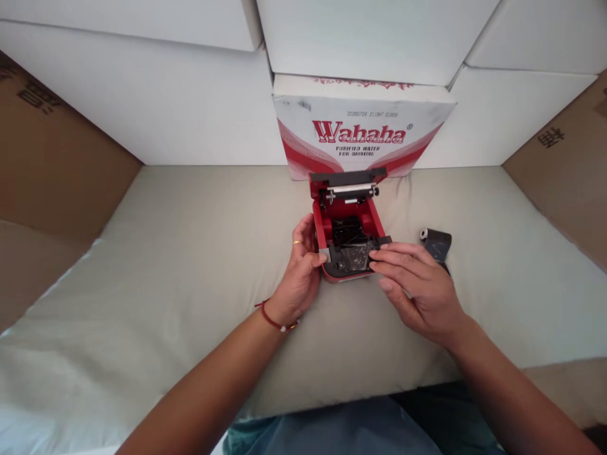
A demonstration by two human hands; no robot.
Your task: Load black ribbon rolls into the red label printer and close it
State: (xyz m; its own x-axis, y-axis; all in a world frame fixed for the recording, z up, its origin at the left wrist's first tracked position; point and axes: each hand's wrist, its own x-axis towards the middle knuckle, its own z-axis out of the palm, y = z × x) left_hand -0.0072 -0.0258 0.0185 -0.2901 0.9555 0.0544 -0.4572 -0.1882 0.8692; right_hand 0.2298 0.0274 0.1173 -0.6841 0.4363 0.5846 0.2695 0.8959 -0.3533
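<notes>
A red and black label printer [318, 218] stands in front of me with its lid [348, 177] raised, showing a silver roller under the lid and dark parts inside. My left hand [303, 265] grips its left side, thumb on the front left corner and fingers along the outer wall. My right hand [420, 281] reaches in from the right with fingers stretched out. Its fingertips touch the right edge of a dark, scratched-looking film or panel [355, 258] at the printer's front. Right of the printer lies a roll of black film [437, 245], partly unrolled, its near end hidden behind my right hand.
A white and red water carton [363, 133] stands right behind the printer. White boxes [203, 95] form a wall at the back, and brown cardboard [57, 151] borders both sides. A pale cloth [199, 253] covers the work surface.
</notes>
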